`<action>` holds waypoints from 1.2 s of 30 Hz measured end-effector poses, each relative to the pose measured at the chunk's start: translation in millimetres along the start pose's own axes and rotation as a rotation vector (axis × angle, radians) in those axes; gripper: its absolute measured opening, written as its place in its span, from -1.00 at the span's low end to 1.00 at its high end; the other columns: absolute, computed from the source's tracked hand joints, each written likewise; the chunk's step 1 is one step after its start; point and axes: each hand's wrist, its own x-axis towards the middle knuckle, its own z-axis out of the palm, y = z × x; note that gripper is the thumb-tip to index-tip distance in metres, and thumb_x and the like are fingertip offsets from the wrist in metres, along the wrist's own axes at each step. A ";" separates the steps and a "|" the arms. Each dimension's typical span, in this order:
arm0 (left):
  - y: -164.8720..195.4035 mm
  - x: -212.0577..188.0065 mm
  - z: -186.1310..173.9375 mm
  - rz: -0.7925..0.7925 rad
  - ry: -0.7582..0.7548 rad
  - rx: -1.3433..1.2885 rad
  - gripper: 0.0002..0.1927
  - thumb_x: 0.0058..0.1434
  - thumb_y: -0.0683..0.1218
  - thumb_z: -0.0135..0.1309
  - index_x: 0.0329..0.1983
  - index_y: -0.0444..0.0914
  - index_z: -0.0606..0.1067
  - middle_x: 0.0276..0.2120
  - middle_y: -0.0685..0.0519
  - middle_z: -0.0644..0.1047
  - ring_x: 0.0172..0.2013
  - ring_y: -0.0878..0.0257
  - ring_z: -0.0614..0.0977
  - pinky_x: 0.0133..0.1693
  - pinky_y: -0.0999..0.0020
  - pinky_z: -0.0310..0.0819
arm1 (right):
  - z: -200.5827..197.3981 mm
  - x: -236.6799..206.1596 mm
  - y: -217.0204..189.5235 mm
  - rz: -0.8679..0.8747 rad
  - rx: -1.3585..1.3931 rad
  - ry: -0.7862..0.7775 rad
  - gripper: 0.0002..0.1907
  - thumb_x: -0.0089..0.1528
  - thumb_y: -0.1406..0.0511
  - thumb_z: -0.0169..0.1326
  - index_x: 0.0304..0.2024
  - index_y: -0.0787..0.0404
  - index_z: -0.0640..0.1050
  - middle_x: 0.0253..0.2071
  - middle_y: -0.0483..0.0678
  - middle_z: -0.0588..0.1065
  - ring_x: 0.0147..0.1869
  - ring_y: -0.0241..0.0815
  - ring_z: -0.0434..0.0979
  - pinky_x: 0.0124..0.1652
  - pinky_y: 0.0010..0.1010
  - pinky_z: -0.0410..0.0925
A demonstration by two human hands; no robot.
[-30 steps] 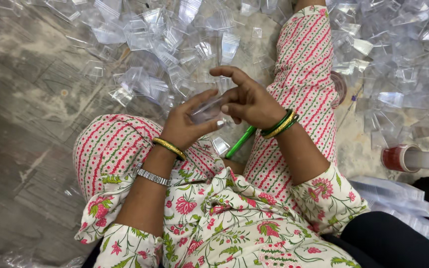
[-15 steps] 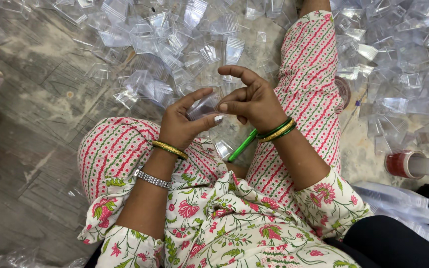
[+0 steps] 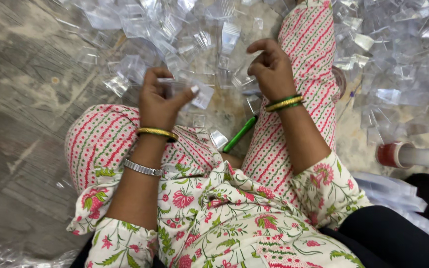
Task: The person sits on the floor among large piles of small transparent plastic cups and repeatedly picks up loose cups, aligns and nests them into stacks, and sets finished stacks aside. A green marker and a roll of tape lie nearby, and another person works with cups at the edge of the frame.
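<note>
Worn grey floor heaped with clear packets, our left hand pinching a small see-through plastic pouch centre-frame, our right hand loosely curled, empty, just right of it

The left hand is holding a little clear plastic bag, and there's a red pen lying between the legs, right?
Not quite. The pen between the legs is green, not red, as the head view shows. The rest is right: the left hand holds a little clear plastic bag.
</note>
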 end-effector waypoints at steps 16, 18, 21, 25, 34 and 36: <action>-12.3 15.3 -4.2 -0.091 0.146 -0.345 -0.73 0.22 0.01 0.30 -0.32 -0.23 0.48 -0.46 0.18 0.49 -0.58 0.43 0.51 -0.62 0.43 0.51 | 105.7 -34.0 9.6 -0.419 -0.976 -0.261 -0.52 0.07 0.33 0.27 0.06 0.06 0.51 -0.43 0.02 0.58 -0.24 0.06 0.62 0.09 0.02 0.28; -19.7 15.1 -4.3 -0.060 0.118 -0.235 -0.73 0.20 0.00 0.34 -0.29 -0.24 0.52 -0.47 0.20 0.43 -0.55 0.45 0.41 -0.58 0.47 0.34 | 92.9 -16.5 24.0 -0.241 -0.766 -0.200 -0.57 0.10 0.38 0.30 0.01 0.07 0.52 -0.38 -0.03 0.59 -0.22 -0.06 0.63 0.03 -0.10 0.38; -26.9 13.7 -2.9 -0.041 0.051 -0.039 -0.72 0.19 -0.02 0.37 -0.15 -0.25 0.58 -0.48 0.23 0.38 -0.50 0.48 0.28 -0.50 0.52 0.11 | 61.8 1.0 31.7 0.084 -0.111 -0.140 -0.58 0.17 0.50 0.26 0.05 0.22 0.48 -0.27 -0.06 0.59 -0.15 -0.23 0.65 -0.08 -0.31 0.53; -26.0 9.4 2.4 -0.096 -0.154 0.031 -0.54 0.14 -0.02 0.39 0.09 -0.21 0.57 -0.40 0.17 0.44 -0.43 0.43 0.39 -0.41 0.49 0.27 | 25.7 -4.5 10.2 0.125 0.422 -0.304 -0.50 0.25 0.56 0.14 0.20 0.25 0.32 -0.18 -0.02 0.59 -0.06 -0.25 0.64 0.02 -0.38 0.51; 3.5 -2.7 2.6 0.111 -0.366 -0.013 -0.19 0.05 -0.13 0.40 0.40 -0.16 0.37 0.19 -0.08 0.55 0.12 0.22 0.61 0.12 0.28 0.53 | 26.1 -27.0 -43.1 0.061 0.487 -0.468 -0.46 0.33 0.56 0.03 0.31 0.23 0.22 -0.03 0.07 0.59 0.11 -0.19 0.61 0.17 -0.33 0.47; 8.7 -3.5 1.9 0.139 -0.329 0.075 -0.17 0.01 -0.12 0.42 0.39 -0.13 0.39 0.12 -0.10 0.56 0.09 0.19 0.61 0.09 0.27 0.54 | 25.4 -26.5 -45.4 0.063 0.498 -0.475 -0.46 0.33 0.55 0.02 0.32 0.23 0.22 -0.06 0.06 0.60 0.08 -0.20 0.62 0.15 -0.35 0.47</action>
